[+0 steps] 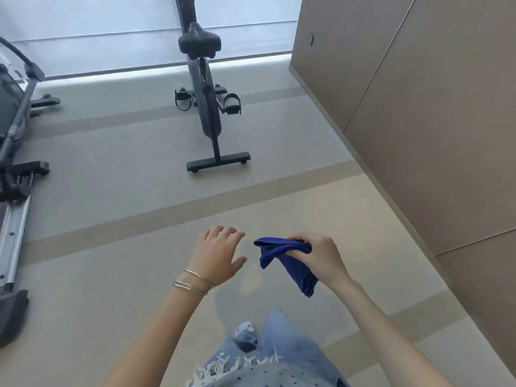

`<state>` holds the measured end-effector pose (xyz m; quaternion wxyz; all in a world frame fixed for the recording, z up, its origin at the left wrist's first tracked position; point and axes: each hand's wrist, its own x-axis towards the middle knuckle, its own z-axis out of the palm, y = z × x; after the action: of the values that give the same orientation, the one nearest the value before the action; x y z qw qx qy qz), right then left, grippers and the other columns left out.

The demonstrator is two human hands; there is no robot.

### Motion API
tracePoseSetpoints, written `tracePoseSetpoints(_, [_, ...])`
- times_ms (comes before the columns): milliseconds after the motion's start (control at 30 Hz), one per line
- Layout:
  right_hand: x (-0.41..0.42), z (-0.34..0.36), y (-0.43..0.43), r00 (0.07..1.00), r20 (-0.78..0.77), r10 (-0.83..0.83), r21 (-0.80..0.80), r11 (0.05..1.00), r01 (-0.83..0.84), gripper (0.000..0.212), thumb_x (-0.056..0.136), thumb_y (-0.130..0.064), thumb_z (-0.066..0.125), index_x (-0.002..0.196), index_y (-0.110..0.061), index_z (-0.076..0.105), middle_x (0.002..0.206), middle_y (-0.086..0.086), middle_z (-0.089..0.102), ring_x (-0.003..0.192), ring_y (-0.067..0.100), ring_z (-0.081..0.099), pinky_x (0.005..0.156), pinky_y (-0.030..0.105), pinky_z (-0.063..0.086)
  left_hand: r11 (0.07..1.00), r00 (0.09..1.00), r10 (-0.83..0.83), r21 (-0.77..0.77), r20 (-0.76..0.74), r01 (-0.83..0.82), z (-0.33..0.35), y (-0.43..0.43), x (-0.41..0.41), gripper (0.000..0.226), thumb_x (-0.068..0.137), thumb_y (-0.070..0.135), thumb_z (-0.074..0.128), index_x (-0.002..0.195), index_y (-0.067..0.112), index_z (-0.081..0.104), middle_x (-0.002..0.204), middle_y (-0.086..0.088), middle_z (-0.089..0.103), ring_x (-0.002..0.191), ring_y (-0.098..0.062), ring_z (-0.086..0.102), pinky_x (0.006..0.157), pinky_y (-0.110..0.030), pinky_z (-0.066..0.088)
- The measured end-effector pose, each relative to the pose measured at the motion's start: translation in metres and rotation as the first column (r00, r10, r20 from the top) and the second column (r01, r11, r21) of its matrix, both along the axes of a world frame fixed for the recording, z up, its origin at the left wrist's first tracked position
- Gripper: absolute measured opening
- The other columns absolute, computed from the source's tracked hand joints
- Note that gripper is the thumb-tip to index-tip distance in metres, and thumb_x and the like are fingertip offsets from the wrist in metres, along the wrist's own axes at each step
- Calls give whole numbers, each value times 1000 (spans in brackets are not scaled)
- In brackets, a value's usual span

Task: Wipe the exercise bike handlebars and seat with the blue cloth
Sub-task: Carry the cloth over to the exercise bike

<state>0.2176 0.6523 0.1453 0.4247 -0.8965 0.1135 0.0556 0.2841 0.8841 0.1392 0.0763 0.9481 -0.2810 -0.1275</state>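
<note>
The black exercise bike (206, 113) stands on the floor ahead of me, several steps away, rear toward me. Its black seat (199, 41) faces me at the top of the view. The handlebars are cut off by the upper edge. My right hand (321, 254) is shut on the blue cloth (284, 261), which hangs bunched from my fingers in front of my waist. My left hand (219, 251) is beside it, fingers spread, a small gap away from the cloth, holding nothing.
Another grey exercise machine (14, 163) lines the left edge. A tan panelled wall (418, 107) runs along the right. A bright window blind (97, 32) is behind the bike. Grey floor with tan stripes (117, 191) lies between me and the bike.
</note>
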Motion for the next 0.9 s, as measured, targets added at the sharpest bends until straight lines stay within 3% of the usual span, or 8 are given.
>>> tracePoseSetpoints(167, [77, -10, -6, 999, -17, 52, 22, 998, -51, 10, 78, -30, 69, 88, -31, 71, 82, -13, 71, 78, 5, 64, 70, 30, 52, 999, 999, 31, 35, -24, -30, -10, 2, 63, 55, 87, 48, 48, 136, 25, 37, 140, 3, 45, 129, -23, 38, 108, -35, 29])
tracePoseSetpoints(300, [153, -13, -14, 995, -2, 97, 73, 993, -97, 10, 76, -28, 72, 83, -35, 70, 79, -16, 71, 74, -3, 62, 63, 14, 47, 996, 997, 78, 40, -10, -78, -12, -5, 130, 56, 87, 49, 48, 136, 26, 36, 140, 3, 45, 129, -22, 38, 108, -35, 28])
tracePoseSetpoints(400, [222, -7, -22, 992, 23, 122, 127, 984, -124, 15, 76, -26, 74, 84, -38, 70, 82, -18, 71, 78, -5, 62, 65, 9, 46, 992, 993, 118, 40, 19, -118, -4, -13, 186, 56, 87, 50, 47, 136, 27, 36, 139, 4, 46, 128, -21, 39, 108, -35, 30])
tracePoseSetpoints(700, [413, 17, -27, 965, 113, 237, 91, 964, -248, 16, 77, -23, 74, 91, -29, 70, 85, -16, 69, 81, -5, 61, 68, 8, 45, 971, 967, 239, 1, 85, -240, 23, -24, 342, 55, 87, 47, 49, 136, 24, 37, 139, 1, 46, 129, -23, 38, 106, -35, 30])
tracePoseSetpoints(900, [493, 11, -6, 941, 114, 318, 83, 941, -328, 15, 78, -23, 72, 91, -29, 70, 87, -14, 69, 82, -3, 61, 66, 10, 46, 950, 950, 309, 24, 41, -310, 10, 9, 407, 55, 87, 49, 48, 136, 25, 37, 139, 3, 45, 128, -21, 40, 106, -34, 31])
